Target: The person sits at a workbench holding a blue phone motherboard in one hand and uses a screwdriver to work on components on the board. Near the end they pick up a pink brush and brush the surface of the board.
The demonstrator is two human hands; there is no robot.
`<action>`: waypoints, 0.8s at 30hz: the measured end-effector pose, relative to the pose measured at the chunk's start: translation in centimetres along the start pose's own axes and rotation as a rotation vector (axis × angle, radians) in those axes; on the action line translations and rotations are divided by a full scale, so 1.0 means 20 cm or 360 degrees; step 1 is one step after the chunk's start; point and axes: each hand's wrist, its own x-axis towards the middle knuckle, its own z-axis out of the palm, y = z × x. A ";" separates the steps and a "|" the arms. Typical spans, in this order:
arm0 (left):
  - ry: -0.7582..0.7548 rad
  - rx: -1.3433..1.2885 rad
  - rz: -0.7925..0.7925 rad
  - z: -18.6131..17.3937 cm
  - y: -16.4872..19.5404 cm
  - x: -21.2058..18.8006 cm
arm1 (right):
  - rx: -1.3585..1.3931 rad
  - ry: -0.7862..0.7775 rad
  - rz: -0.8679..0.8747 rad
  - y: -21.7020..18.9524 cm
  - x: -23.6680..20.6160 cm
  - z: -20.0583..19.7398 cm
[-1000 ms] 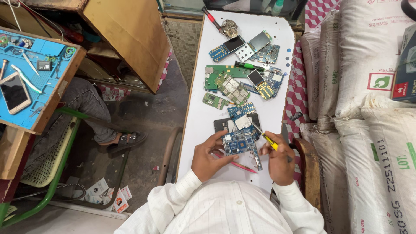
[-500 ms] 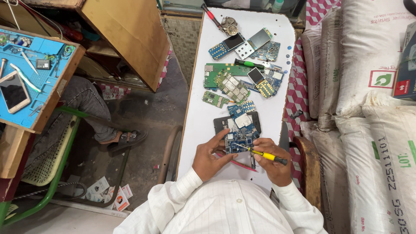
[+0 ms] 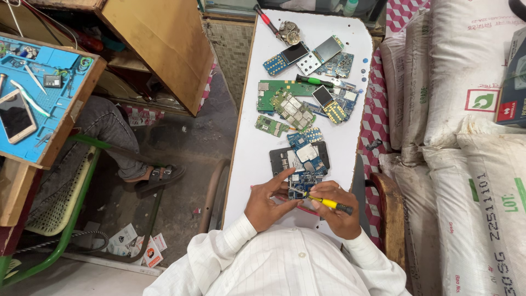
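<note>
My left hand (image 3: pixel 268 201) rests on the white table (image 3: pixel 246 164) and pinches the edge of a small blue circuit board (image 3: pixel 304 180). In my right hand (image 3: pixel 335 211) I grip a yellow-handled screwdriver (image 3: pixel 323 201), lying nearly level, its tip pointing left onto that board. Just beyond the board lies a dark phone frame (image 3: pixel 298 157) with a board inside it. Farther up the table are several green and blue phone boards (image 3: pixel 290 107), two small screens (image 3: pixel 312 55) and a green-handled screwdriver (image 3: pixel 313 81).
A red-handled tool (image 3: pixel 268 22) and a round metal part (image 3: pixel 289 33) lie at the far end. White sacks (image 3: pixel 471 137) are stacked on the right. At left, another person's leg and sandal (image 3: pixel 156 176), a green chair (image 3: pixel 71 208) and a blue work mat (image 3: pixel 38 98) with a phone.
My right hand has turned the screwdriver from upright to nearly level and brought its tip onto the blue board. My left hand has stayed on the board.
</note>
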 end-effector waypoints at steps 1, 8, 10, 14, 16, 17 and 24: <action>0.0000 0.0003 -0.0007 0.00 0.00 0.00 | 0.0041 0.0032 0.0067 0.00 0.00 0.00; 0.0008 0.0027 -0.0012 0.00 0.00 0.00 | 0.0040 0.0048 0.0020 0.01 0.00 0.00; 0.0015 0.0000 -0.0023 0.01 0.00 0.00 | 0.0029 0.0012 -0.0068 0.01 0.00 0.00; 0.0020 -0.0012 0.0012 0.00 0.00 0.00 | 0.0231 0.0057 0.0090 0.00 -0.01 0.01; 0.0008 -0.0087 -0.0016 0.00 0.01 0.00 | 0.0300 0.0107 0.0209 0.00 -0.01 0.02; 0.0001 -0.0127 -0.0033 0.00 0.01 0.00 | 0.0280 0.0132 0.0237 0.00 -0.01 0.02; -0.0100 -0.0415 -0.0119 0.00 0.00 -0.01 | 0.0072 0.0127 0.0157 -0.04 -0.03 0.01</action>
